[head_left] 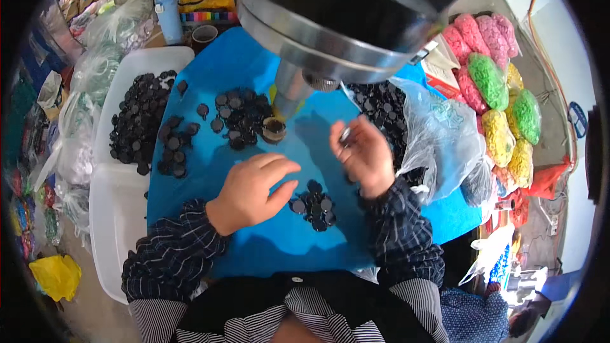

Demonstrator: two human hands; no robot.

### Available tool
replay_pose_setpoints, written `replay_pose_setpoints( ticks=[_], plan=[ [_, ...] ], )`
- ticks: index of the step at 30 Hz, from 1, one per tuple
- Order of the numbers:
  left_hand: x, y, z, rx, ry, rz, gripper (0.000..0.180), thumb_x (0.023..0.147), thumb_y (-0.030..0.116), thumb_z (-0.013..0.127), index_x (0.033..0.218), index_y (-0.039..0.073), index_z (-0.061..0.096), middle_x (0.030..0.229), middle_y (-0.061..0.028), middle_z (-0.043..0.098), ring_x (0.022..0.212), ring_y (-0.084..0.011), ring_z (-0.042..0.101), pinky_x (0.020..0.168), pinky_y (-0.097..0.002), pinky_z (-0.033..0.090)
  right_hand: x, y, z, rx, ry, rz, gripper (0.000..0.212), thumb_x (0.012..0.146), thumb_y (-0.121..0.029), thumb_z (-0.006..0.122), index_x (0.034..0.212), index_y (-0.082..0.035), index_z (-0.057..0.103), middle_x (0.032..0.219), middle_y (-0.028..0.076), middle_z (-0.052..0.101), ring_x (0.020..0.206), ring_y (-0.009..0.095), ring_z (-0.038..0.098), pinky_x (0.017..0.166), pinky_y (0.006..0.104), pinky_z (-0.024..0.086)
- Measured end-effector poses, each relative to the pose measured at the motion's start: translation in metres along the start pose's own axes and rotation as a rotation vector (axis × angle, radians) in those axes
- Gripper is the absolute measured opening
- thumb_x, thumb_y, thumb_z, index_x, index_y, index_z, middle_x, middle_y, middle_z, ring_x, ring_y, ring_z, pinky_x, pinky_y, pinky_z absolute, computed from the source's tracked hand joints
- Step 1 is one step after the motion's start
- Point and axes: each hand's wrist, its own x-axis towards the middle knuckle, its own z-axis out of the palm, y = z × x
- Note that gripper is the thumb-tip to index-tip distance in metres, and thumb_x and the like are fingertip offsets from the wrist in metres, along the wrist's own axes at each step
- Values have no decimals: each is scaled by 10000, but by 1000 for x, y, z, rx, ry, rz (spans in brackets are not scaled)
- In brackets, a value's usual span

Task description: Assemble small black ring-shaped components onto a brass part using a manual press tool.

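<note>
Just below the metal post (287, 89) of a press, a small round die (274, 129) stands on the blue work surface (254, 248). My left hand (251, 192) hovers nearer to me, thumb and fingers apart, with nothing visible in it. To the right of the post, my right hand (365, 155) is turned partly palm up. Its curled fingers hold a small shiny round disc (345, 135). A small heap of black discs (314, 206) lies between my forearms. Another heap of black discs (240, 117) spreads left of the die, close by it.
The press's bulky head (330, 25) overhangs the top. A white plastic tray (117, 216) with many black pieces stands left. Right are more black pieces (384, 111), a clear plastic bag (438, 140) and coloured bags (486, 82). A blue bottle (168, 18) stands far left.
</note>
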Motion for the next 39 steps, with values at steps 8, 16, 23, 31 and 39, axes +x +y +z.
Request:
replay_pose_setpoints(
  ticks=[8,16,23,31,39],
  plan=[
    [-8,-22,17,-40,-82,-31,212,832,136,675,1005,15,659,938,-152,659,842,-333,645,724,-393,521,172,-216,53,-244,40,-651,490,969,-305,501,1353,-54,329,1329,223,465,1242,327,456,972,445,444],
    [-9,-28,21,-11,-186,-40,192,842,148,664,990,26,662,942,-145,663,865,-339,641,745,-415,520,156,-237,-30,-863,18,-796,546,949,-335,589,1350,-16,399,1310,185,496,1155,339,537,948,454,451],
    [-12,-31,23,9,-187,-36,190,847,152,670,990,29,662,930,-129,666,844,-322,643,723,-409,519,-19,-162,5,-1457,93,-586,182,928,-194,602,1052,-61,607,1048,44,664,890,142,636,774,274,486],
    [-11,-40,26,43,-199,-49,174,847,146,671,979,33,673,894,-120,667,796,-298,647,681,-397,517,71,-216,-36,-1539,319,-946,192,860,-168,670,894,20,651,754,21,651,710,121,632,618,267,468],
    [-11,-49,23,-48,-216,-69,161,855,131,660,970,20,683,848,-123,664,770,-302,647,658,-390,509,214,-216,-80,-2080,550,-894,483,747,-348,704,1039,36,678,1024,286,665,996,408,647,865,459,508]
  ],
)
